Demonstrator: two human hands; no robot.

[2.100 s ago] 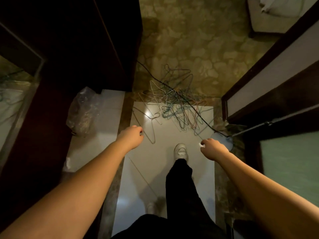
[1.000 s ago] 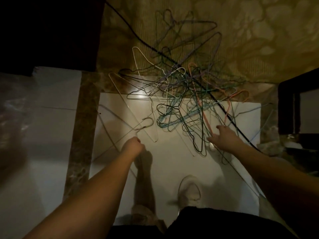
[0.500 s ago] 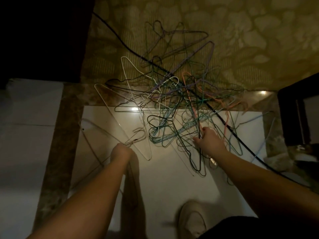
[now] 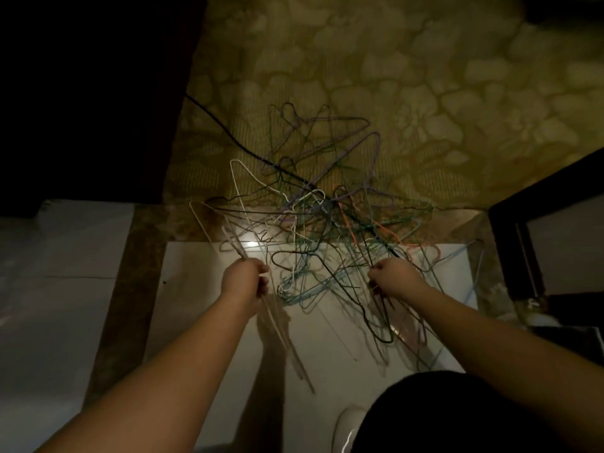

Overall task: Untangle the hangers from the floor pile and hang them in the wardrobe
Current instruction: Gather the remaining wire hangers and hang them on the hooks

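Observation:
A tangled pile of thin wire hangers [image 4: 327, 223] in white, green, purple, orange and black lies on the floor, half on a patterned rug and half on a white tile. My left hand [image 4: 245, 281] grips a pale wire hanger [image 4: 228, 237] at the pile's left edge; its wires run above and below my fist. My right hand [image 4: 390, 277] grips wires of a dark hanger [image 4: 359, 308] at the pile's right side. Which wire belongs to which hanger is hard to tell in the tangle.
A black cable [image 4: 235, 142] runs diagonally across the rug [image 4: 425, 93] and through the pile. Dark wardrobe furniture [image 4: 81, 93] fills the upper left, and a dark frame [image 4: 510, 243] stands at the right. My shoe [image 4: 346, 429] and dark trouser leg show at the bottom.
I have bent down to the pile. My left hand has lifted the pale hanger off the tile, and my right hand has closed on wires at the pile's right side.

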